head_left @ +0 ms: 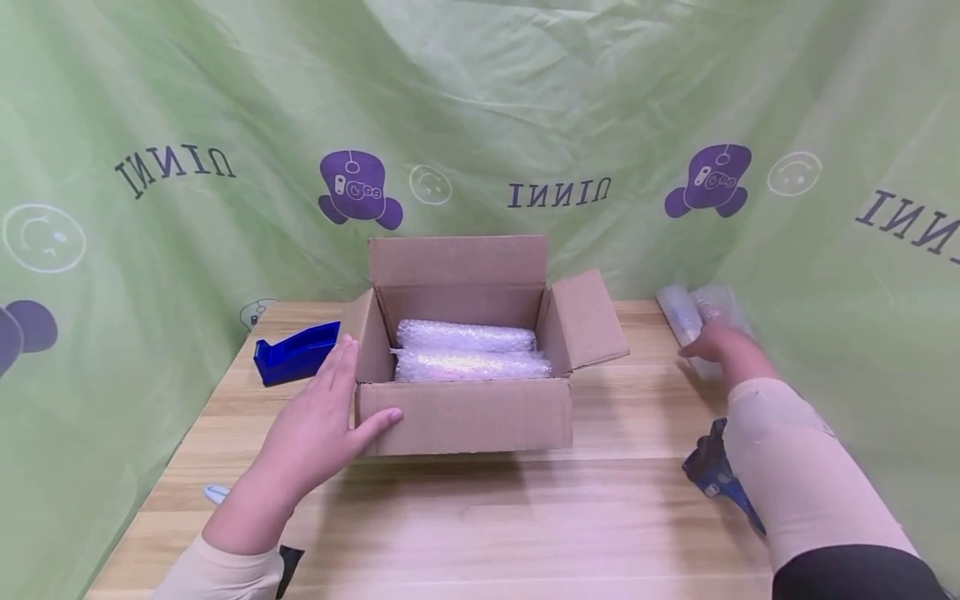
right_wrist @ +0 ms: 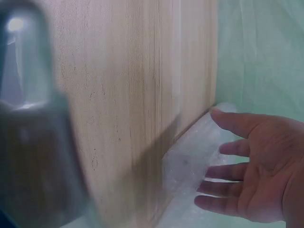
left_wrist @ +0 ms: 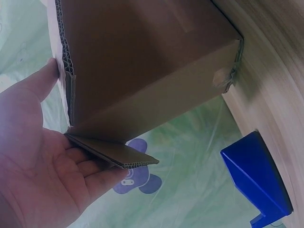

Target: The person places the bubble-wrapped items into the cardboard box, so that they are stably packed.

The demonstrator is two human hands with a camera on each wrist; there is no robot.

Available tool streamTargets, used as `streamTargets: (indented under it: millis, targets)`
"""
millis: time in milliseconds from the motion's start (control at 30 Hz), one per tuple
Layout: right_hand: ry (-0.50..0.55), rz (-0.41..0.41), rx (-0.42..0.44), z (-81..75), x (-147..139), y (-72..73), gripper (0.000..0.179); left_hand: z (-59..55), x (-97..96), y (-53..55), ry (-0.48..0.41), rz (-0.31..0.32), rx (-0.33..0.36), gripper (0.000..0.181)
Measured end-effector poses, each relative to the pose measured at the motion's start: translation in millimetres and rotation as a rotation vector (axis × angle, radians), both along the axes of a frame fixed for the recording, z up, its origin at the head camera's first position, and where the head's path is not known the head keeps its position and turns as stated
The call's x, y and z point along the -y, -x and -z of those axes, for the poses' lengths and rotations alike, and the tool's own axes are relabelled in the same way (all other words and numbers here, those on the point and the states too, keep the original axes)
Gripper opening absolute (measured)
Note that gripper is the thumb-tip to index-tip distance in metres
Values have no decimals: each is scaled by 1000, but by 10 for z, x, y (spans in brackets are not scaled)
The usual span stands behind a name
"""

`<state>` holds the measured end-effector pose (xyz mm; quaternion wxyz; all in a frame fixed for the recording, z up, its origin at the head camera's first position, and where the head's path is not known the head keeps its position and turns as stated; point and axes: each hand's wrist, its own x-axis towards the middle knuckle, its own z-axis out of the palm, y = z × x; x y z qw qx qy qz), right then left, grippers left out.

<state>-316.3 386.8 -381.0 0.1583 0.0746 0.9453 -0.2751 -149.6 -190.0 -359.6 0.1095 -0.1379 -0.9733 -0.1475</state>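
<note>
Right hand (head_left: pixel 722 346) is spread beside the wraps (head_left: pixel 677 310) at the far right of the worktop (head_left: pixel 630 533), gripping nothing; left hand (head_left: pixel 313 423), fingers straight, steadies the box (head_left: pixel 468 418). Best close softly round one wrap, sparing its bubbles

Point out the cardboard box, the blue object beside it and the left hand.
Cardboard box (head_left: pixel 480 418): head view, on its near side.
Blue object (left_wrist: pixel 256 173): left wrist view, on its broad side.
Left hand (head_left: pixel 313 427): head view, on its back.
</note>
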Motion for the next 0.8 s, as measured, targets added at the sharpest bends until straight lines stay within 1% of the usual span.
streamTargets:
  millis: [67,100,167,233,333,467,567,600,700,800]
  targets:
    - [29,12,36,18,-10,-1,123,5,0,4,0,1,-3,108]
    - [36,10,40,27,-12,4,123,6,0,4,-2,1,-3,108]
    - [32,3,30,44,-13,20,122,9,-3,5,-4,1,-5,108]
    - [1,-18,-6,64,-12,35,118,8,-7,4,-7,1,-5,107]
    - [-36,-31,-28,102,-27,52,114,4,-15,1,-4,2,-6,108]
    - [-56,-16,-15,126,-45,40,107,-1,-16,3,2,0,-5,108]
    - [-73,-29,-6,119,-44,37,103,1,-15,4,0,-2,-5,108]
    - [-84,-47,-8,120,-49,45,102,3,-17,3,-2,-4,-5,108]
    - [-75,-71,-12,114,-62,74,104,9,-19,2,-7,-8,0,107]
    - [-64,-90,-30,77,-74,90,98,12,-23,0,-11,-12,4,107]
